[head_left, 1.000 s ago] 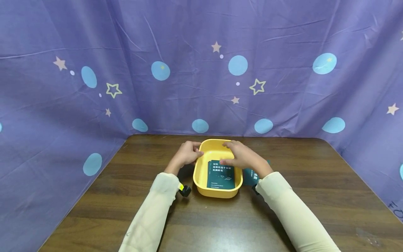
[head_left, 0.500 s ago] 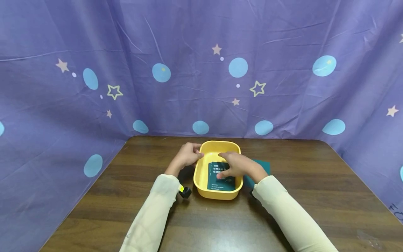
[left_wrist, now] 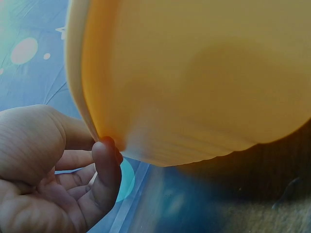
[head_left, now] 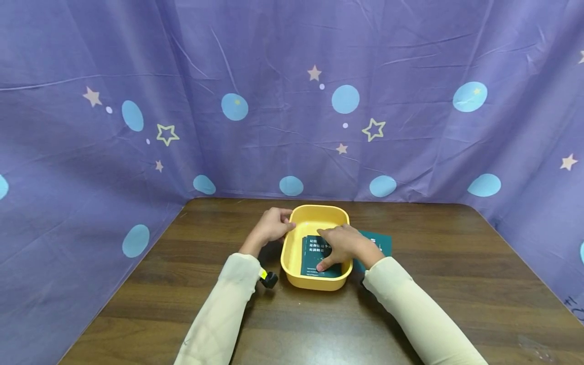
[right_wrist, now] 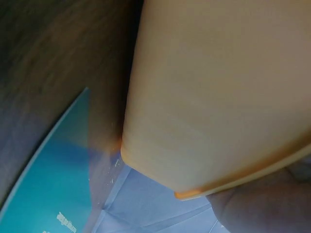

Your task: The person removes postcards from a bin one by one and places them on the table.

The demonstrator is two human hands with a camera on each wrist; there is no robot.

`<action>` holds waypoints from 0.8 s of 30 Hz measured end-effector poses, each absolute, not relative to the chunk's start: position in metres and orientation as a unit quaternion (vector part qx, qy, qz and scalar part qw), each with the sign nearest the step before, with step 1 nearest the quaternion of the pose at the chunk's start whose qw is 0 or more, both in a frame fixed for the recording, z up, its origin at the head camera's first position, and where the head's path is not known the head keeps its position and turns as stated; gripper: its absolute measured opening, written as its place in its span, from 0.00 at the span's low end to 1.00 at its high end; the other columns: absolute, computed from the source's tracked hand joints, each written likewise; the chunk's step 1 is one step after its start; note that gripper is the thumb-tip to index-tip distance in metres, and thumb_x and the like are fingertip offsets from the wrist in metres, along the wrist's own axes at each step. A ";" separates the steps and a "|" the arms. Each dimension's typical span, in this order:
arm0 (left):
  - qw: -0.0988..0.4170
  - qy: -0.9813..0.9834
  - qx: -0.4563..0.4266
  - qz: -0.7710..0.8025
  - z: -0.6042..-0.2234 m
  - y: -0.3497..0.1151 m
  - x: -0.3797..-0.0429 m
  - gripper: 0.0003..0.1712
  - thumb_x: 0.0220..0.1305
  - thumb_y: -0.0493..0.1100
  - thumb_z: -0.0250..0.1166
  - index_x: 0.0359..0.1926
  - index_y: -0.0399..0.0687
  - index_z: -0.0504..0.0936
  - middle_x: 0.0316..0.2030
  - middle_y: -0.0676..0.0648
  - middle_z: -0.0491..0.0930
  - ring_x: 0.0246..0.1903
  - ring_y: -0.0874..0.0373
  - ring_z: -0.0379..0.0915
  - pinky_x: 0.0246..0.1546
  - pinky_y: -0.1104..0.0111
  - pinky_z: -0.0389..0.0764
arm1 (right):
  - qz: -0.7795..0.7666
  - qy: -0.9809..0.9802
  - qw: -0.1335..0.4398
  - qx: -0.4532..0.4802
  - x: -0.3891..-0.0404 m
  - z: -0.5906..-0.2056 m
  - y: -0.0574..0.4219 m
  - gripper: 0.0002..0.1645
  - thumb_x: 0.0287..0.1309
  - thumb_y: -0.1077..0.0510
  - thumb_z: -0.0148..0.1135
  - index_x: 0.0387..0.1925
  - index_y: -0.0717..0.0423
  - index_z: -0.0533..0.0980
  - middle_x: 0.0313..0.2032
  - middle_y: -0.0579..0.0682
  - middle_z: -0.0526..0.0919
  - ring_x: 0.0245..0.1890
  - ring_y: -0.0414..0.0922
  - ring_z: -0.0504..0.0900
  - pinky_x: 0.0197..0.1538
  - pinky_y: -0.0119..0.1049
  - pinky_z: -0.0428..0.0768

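Note:
A yellow plastic tray (head_left: 316, 284) sits on the table, holding a small stack of dark teal cards (head_left: 310, 257) with white printing. My left hand (head_left: 269, 225) pinches the tray's left edge; in the left wrist view, thumb and forefinger meet on its rim. My right hand (head_left: 345, 242) reaches over the right rim, fingers and thumb spread above the stack. Its thumb overlaps the lower part of the top card. The right wrist view shows mostly the tray's outer wall (right_wrist: 218, 87), with only a bit of that hand at the lower right.
Another teal card (head_left: 383, 242) lies on the wooden table (head_left: 438, 243) just right of the tray, partly behind my right forearm. A purple curtain (head_left: 283, 76) with stars and dots hangs behind and beside the table.
My right hand has come down and nearer to me over the stack, its thumb moving toward the cards' lower edge. More of the card on the table shows. My left hand stays at the rim.

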State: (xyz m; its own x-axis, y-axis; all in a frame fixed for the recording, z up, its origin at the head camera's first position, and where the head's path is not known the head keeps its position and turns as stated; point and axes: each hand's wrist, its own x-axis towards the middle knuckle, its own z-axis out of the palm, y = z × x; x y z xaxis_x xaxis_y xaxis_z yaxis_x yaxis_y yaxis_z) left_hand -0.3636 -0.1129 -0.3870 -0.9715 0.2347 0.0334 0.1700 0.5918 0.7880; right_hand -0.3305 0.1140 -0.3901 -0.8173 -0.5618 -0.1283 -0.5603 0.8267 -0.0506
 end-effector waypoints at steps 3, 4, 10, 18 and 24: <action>0.037 0.892 0.112 0.436 -0.388 -0.113 -0.364 0.29 0.65 0.37 0.64 0.66 0.37 0.70 0.31 0.43 0.79 0.19 0.49 0.79 0.24 0.55 0.85 | 0.003 0.953 0.076 -0.293 -0.330 -0.391 0.113 0.69 0.35 0.17 0.62 0.71 0.54 0.62 0.62 0.48 0.74 0.60 0.47 0.71 0.67 0.51 0.60; 0.037 0.892 0.112 0.436 -0.388 -0.113 -0.364 0.29 0.65 0.37 0.65 0.66 0.37 0.70 0.31 0.43 0.79 0.19 0.50 0.78 0.24 0.55 0.85 | 0.004 0.953 0.078 -0.291 -0.330 -0.391 0.113 0.69 0.34 0.16 0.62 0.71 0.53 0.62 0.62 0.48 0.74 0.59 0.46 0.72 0.66 0.51 0.60; 0.034 0.892 0.115 0.436 -0.389 -0.113 -0.364 0.29 0.65 0.37 0.65 0.65 0.37 0.71 0.30 0.43 0.79 0.17 0.52 0.77 0.25 0.53 0.85 | 0.000 0.955 0.086 -0.284 -0.331 -0.393 0.113 0.68 0.33 0.17 0.63 0.71 0.53 0.63 0.60 0.47 0.75 0.58 0.45 0.72 0.65 0.50 0.61; 0.030 0.891 0.120 0.436 -0.389 -0.113 -0.366 0.29 0.64 0.36 0.65 0.65 0.36 0.71 0.30 0.43 0.79 0.18 0.49 0.78 0.25 0.52 0.85 | -0.006 0.956 0.077 -0.284 -0.331 -0.391 0.112 0.68 0.33 0.18 0.64 0.71 0.53 0.62 0.62 0.48 0.74 0.61 0.47 0.70 0.66 0.52 0.61; 0.029 0.892 0.122 0.435 -0.389 -0.113 -0.365 0.28 0.64 0.36 0.65 0.65 0.36 0.71 0.30 0.43 0.79 0.16 0.55 0.76 0.23 0.54 0.85 | -0.012 0.956 0.048 -0.291 -0.328 -0.390 0.112 0.69 0.33 0.20 0.66 0.72 0.53 0.60 0.62 0.53 0.71 0.61 0.50 0.68 0.66 0.51 0.64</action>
